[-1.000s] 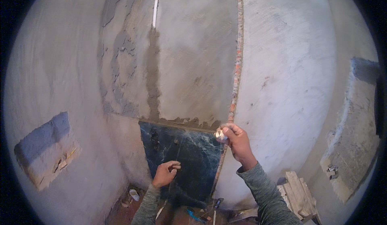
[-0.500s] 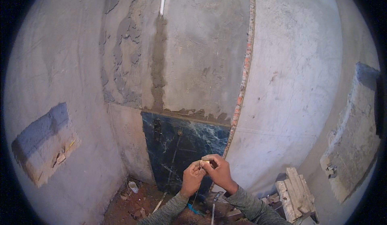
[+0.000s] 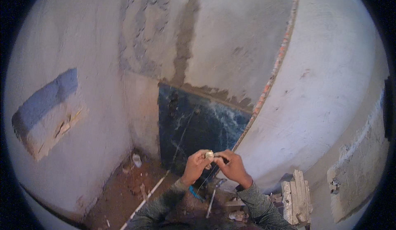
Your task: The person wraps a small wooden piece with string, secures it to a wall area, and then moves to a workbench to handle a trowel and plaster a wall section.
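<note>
In front of a dark blue marbled slab (image 3: pixel 181 135) on the wall, my two hands meet at the fingertips. My left hand (image 3: pixel 194 168) is closed, pinching a small pale round piece (image 3: pixel 209 155) between thumb and fingers. Right beside that piece, the thumb and fingers of my right hand (image 3: pixel 234 167) are pressed together; what they grip is too small to make out. A thin string (image 3: pixel 202 185) hangs below the hands. Near its lower part lies something bright blue (image 3: pixel 194 193), partly behind my left sleeve.
A long pale rod (image 3: pixel 149 195) slants beside my left forearm. A hammer-like tool (image 3: pixel 213 197) stands between my arms. Stacked wooden boards (image 3: pixel 296 199) are at the right, and a white cup (image 3: pixel 136 160) sits in the left corner. The left wall has a recess (image 3: pixel 49 110).
The view has tilted down and turned a little. My right hand has lowered from above the left to beside it, and the pale round piece now shows more plainly.
</note>
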A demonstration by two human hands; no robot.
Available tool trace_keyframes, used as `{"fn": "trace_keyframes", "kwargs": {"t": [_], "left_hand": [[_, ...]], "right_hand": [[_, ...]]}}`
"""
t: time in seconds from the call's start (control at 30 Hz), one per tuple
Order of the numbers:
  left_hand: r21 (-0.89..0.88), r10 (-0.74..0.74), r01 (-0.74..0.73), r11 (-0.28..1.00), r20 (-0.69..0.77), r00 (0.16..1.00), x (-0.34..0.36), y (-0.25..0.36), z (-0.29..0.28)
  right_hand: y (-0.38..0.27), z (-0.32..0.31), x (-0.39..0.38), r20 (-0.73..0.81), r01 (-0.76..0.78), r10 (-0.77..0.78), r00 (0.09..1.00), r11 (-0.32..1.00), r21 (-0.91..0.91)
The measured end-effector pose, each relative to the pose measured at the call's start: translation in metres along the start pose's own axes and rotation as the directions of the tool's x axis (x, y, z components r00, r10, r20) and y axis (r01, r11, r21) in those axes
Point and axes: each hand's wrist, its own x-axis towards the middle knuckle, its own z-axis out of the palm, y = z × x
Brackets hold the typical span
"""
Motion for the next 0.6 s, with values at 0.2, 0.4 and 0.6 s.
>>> {"fn": "trace_keyframes", "kwargs": {"t": [0.2,0.4,0.6], "left_hand": [[0.347,0.154,-0.139,0.928,-0.016,0.988,-0.008,-0.006,-0.026],[0.671,0.352,-0.377,0.638,0.181,0.918,-0.024,-0.013,-0.049],[0.688,0.174,-0.13,0.714,0.005,0.985,-0.047,-0.021,-0.076]], "right_hand": [[-0.001,0.012,0.005,0.082,0.061,-0.064,0.995,0.997,0.04],[0.004,0.023,-0.001,0.18,-0.015,0.005,0.984,0.999,0.052],[0.01,0.047,-0.009,0.298,-0.199,0.152,0.942,0.971,0.133]]}}
